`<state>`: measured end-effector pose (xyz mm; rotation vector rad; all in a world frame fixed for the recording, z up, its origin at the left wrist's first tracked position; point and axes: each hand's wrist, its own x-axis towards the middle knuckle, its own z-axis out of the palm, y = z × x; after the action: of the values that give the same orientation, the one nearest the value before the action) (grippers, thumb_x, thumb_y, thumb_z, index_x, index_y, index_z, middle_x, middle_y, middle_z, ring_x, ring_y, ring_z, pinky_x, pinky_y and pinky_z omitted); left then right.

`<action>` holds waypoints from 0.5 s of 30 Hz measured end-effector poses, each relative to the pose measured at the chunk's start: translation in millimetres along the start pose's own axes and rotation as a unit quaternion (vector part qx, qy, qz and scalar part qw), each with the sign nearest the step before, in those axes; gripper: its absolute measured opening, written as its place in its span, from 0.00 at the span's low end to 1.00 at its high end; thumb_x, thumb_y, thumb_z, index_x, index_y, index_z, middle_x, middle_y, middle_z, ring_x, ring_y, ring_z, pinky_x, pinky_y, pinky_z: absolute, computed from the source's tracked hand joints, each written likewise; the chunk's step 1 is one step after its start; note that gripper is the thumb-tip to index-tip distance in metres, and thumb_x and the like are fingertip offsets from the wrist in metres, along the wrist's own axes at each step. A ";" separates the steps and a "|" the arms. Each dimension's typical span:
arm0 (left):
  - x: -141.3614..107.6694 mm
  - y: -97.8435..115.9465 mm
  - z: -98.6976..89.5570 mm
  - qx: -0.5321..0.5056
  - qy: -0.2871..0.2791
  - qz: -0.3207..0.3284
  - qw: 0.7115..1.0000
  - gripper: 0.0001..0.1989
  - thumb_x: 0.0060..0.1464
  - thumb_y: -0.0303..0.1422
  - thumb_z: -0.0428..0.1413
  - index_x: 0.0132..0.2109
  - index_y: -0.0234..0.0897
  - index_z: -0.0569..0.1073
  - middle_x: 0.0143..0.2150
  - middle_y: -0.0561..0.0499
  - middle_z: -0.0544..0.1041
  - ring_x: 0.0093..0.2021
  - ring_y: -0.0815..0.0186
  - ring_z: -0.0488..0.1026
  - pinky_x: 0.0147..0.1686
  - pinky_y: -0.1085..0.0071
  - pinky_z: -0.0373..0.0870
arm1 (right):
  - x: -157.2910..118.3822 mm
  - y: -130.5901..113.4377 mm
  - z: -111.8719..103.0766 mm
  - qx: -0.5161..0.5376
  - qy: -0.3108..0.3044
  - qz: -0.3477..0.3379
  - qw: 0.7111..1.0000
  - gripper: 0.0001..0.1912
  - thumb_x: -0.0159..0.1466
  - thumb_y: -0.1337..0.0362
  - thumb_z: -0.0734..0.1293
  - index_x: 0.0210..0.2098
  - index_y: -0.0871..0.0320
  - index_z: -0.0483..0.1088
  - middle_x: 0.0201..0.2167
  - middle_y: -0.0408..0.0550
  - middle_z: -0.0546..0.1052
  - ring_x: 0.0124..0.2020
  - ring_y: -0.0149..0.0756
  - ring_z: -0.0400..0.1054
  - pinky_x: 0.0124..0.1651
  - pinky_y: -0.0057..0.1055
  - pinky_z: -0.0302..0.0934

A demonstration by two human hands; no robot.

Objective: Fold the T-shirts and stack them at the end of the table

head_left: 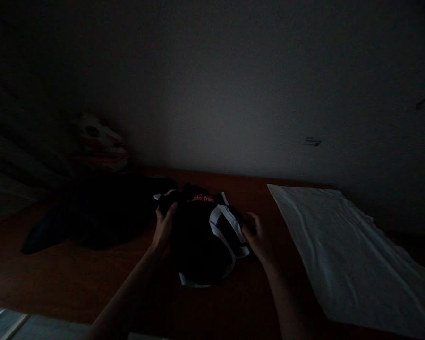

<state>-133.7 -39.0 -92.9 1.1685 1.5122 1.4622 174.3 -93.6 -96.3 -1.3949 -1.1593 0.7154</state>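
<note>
A black garment (pixel 201 245) with white trim and a red label with white lettering lies bunched on the brown wooden surface (pixel 92 278). My left hand (pixel 165 226) grips its left side near a white-edged part, fingers partly hidden by the dark cloth. On the right side, my right hand (pixel 255 236) is closed on the cloth beside a white-trimmed opening. The picture is very dark, so the folds of the black cloth are hard to tell apart.
A dark cloth heap (pixel 106 212) lies at the left. A white cloth (pixel 343 250) is spread at the right. At the back left stands a red and white stack of things (pixel 101 146), beside a curtain (pixel 17 141). A pale wall (pixel 226 94) rises behind.
</note>
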 end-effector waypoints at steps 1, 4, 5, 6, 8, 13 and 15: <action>-2.3 -3.1 3.2 0.035 -0.006 0.002 0.999 0.36 0.56 0.49 0.61 0.66 0.42 0.59 0.58 0.41 0.77 0.56 0.53 0.77 0.51 0.59 0.77 | -5.0 -1.4 2.7 -0.006 -0.048 -0.009 0.999 0.28 0.53 0.44 0.71 0.48 0.54 0.76 0.47 0.54 0.82 0.50 0.49 0.76 0.53 0.45 0.69; -9.8 -9.3 11.0 0.050 -0.067 0.031 0.996 0.42 0.48 0.40 0.67 0.66 0.40 0.58 0.62 0.40 0.75 0.61 0.51 0.74 0.57 0.56 0.74 | -18.9 -8.9 6.7 -0.034 -0.198 0.020 0.979 0.22 0.55 0.44 0.70 0.39 0.53 0.80 0.39 0.51 0.84 0.44 0.50 0.77 0.47 0.44 0.71; -11.9 -9.8 12.7 0.048 -0.099 0.049 0.993 0.38 0.49 0.39 0.65 0.64 0.39 0.61 0.61 0.40 0.76 0.61 0.51 0.74 0.58 0.55 0.73 | -21.5 -11.5 7.1 -0.041 -0.225 0.041 0.973 0.21 0.56 0.42 0.70 0.33 0.54 0.80 0.33 0.49 0.83 0.39 0.49 0.77 0.42 0.42 0.71; -13.8 -9.6 13.8 0.046 -0.130 0.060 0.989 0.33 0.49 0.38 0.63 0.61 0.38 0.64 0.59 0.41 0.77 0.60 0.51 0.75 0.58 0.55 0.73 | -22.6 -13.6 7.2 -0.046 -0.236 0.058 0.969 0.22 0.57 0.41 0.69 0.28 0.54 0.79 0.28 0.47 0.81 0.35 0.47 0.77 0.39 0.40 0.71; -17.7 -7.7 14.8 0.041 -0.180 0.070 0.980 0.28 0.47 0.36 0.60 0.57 0.38 0.69 0.55 0.43 0.79 0.57 0.52 0.76 0.57 0.56 0.74 | -19.9 -15.1 7.0 -0.043 -0.206 0.072 0.975 0.27 0.60 0.38 0.65 0.24 0.55 0.76 0.25 0.47 0.79 0.33 0.45 0.76 0.37 0.37 0.69; -31.5 -3.6 16.4 -0.007 -0.275 0.005 0.961 0.23 0.49 0.33 0.55 0.54 0.40 0.73 0.49 0.46 0.82 0.47 0.55 0.81 0.45 0.60 0.80 | -0.4 2.7 4.8 -0.049 0.022 0.050 0.997 0.34 0.54 0.35 0.68 0.44 0.56 0.77 0.42 0.54 0.82 0.45 0.49 0.76 0.47 0.41 0.69; -36.0 -2.1 18.2 0.026 -0.258 0.003 0.966 0.24 0.51 0.32 0.55 0.57 0.42 0.73 0.48 0.46 0.83 0.44 0.56 0.82 0.40 0.62 0.81 | 4.6 13.0 2.5 -0.140 0.044 0.028 0.989 0.38 0.48 0.37 0.73 0.49 0.56 0.76 0.47 0.57 0.81 0.48 0.52 0.75 0.49 0.44 0.68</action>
<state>-105.1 -66.5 -100.0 1.4489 1.1851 1.0150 176.6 -87.0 -108.4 -1.6828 -1.1880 0.5385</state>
